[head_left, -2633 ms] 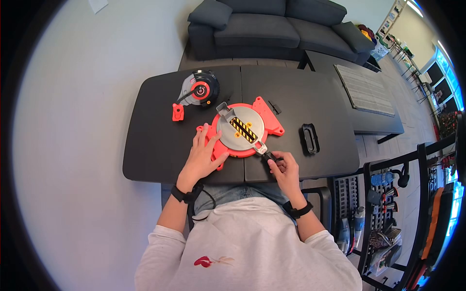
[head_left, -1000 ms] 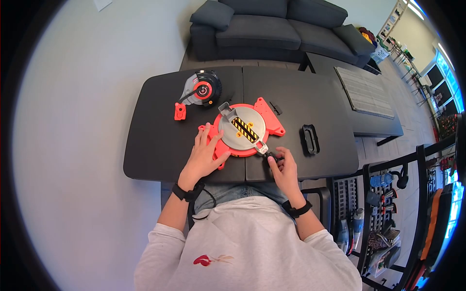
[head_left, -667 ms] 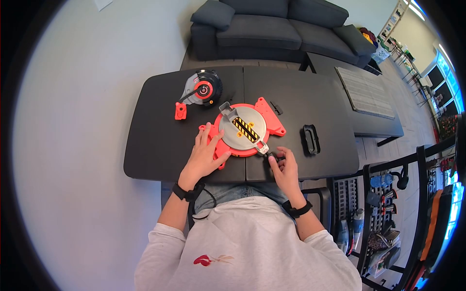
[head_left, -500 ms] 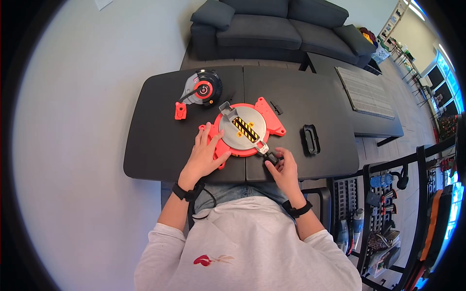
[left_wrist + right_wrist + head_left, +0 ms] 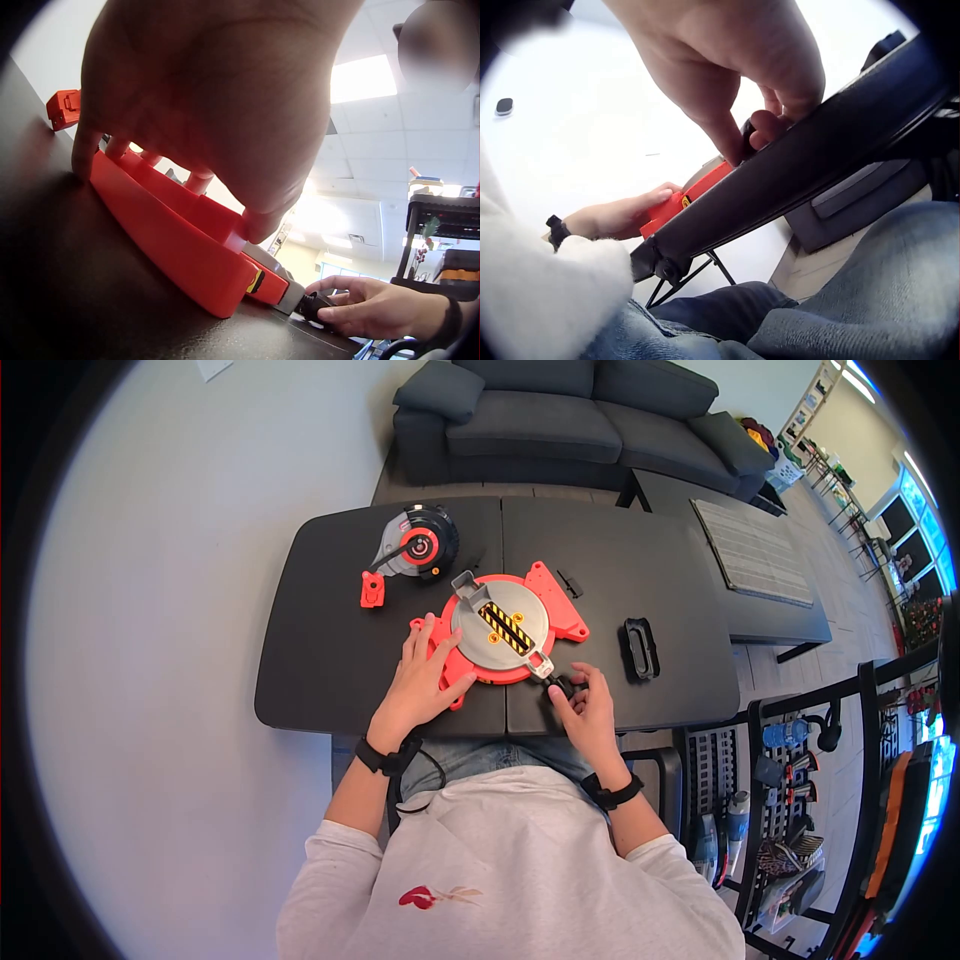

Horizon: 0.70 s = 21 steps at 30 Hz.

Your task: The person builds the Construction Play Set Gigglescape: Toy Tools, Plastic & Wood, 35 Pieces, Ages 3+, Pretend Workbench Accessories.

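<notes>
A red plastic base [image 5: 563, 618] with a round grey disc [image 5: 480, 645] lies flat on the black table. Its disc carries a black-and-yellow striped strip [image 5: 507, 628] and an upright grey bracket [image 5: 466, 588]. My left hand [image 5: 415, 685] rests on the base's left side, fingers spread over the red edge. At the grey tab [image 5: 541, 665] on the near right, my right hand [image 5: 588, 705] pinches a black ribbed knob [image 5: 310, 306] between thumb and fingers. The knob sits right at the tab's end, and my fingers partly hide it.
A grey and black toy part [image 5: 418, 543] with a red ring and a red end piece [image 5: 372, 590] stands at the back left. An oval black tray-like part [image 5: 640, 648] lies to the right. A small black piece [image 5: 570, 583] lies behind the base.
My right thumb and fingers have shifted back and forth around the black knob, which shows at changing angles. My left hand and the base have stayed in place.
</notes>
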Tool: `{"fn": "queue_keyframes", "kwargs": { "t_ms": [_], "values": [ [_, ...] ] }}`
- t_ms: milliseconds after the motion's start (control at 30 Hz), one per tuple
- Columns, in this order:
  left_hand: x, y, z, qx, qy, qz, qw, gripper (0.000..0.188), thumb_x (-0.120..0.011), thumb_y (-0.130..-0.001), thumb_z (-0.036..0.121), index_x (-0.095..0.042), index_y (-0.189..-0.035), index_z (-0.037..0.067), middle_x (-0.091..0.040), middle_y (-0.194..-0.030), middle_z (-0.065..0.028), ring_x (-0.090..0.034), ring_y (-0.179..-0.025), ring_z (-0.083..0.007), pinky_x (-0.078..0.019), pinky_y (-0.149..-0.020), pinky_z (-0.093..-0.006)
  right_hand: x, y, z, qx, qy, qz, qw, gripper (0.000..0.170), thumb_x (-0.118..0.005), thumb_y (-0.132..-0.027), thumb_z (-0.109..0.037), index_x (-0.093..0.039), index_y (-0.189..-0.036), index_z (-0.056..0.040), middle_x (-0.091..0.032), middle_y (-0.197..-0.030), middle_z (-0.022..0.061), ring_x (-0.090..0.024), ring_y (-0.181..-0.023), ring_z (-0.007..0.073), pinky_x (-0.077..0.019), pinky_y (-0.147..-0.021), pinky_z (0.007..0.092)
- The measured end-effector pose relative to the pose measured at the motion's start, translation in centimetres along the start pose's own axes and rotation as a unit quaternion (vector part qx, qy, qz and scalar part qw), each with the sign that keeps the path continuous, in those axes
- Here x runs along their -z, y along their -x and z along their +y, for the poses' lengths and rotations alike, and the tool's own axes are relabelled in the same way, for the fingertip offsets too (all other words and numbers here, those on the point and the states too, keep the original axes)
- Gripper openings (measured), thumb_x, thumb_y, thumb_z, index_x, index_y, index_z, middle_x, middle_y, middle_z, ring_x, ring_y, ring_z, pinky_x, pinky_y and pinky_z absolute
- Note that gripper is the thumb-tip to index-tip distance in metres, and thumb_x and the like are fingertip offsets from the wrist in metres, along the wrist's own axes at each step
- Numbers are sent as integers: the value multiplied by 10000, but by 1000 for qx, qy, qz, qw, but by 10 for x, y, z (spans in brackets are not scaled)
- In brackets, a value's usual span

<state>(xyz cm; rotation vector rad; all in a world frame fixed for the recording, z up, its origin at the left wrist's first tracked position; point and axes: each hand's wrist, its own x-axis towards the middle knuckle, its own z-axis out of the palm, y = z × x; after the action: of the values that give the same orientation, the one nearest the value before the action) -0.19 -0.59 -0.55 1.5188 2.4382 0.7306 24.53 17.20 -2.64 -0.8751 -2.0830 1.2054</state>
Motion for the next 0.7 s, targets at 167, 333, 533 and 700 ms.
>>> {"fn": "queue_keyframes", "kwargs": {
  "t_ms": [167,333,533,700],
  "values": [
    [-1,0,0,-1,0,1,1000,757,-715,-964,509,-481,-1597,165,-168,-1740,-270,-204,-1584,-502,-362,-1201,-634,1,1,1,29,9,-7,1000,543,-841,-921,-159,-570,-1369,-13,-592,-1130,147,-581,-628,137,-510,-602,272],
    [-2,0,-2,-1,-1,3,1000,752,-716,-964,510,-484,-1595,173,-171,-1739,-267,-206,-1584,-499,-366,-1196,-638,-1,0,1,9,12,6,1000,549,-850,-914,-142,-568,-1370,-24,-614,-1111,108,-567,-671,96,-501,-610,244],
    [0,0,0,3,-3,0,1000,750,-716,-963,514,-490,-1591,174,-178,-1738,-265,-204,-1588,-490,-369,-1192,-642,1,0,0,15,11,-5,1000,557,-859,-908,-154,-569,-1365,-21,-616,-1103,108,-564,-657,92,-501,-607,245],
    [-1,0,-2,2,-2,1,1000,752,-715,-964,514,-487,-1594,174,-180,-1739,-264,-202,-1590,-487,-366,-1197,-638,1,0,-3,21,13,-4,1000,552,-850,-912,-158,-563,-1359,-6,-587,-1087,135,-581,-624,131,-503,-585,274]
  ]
}}
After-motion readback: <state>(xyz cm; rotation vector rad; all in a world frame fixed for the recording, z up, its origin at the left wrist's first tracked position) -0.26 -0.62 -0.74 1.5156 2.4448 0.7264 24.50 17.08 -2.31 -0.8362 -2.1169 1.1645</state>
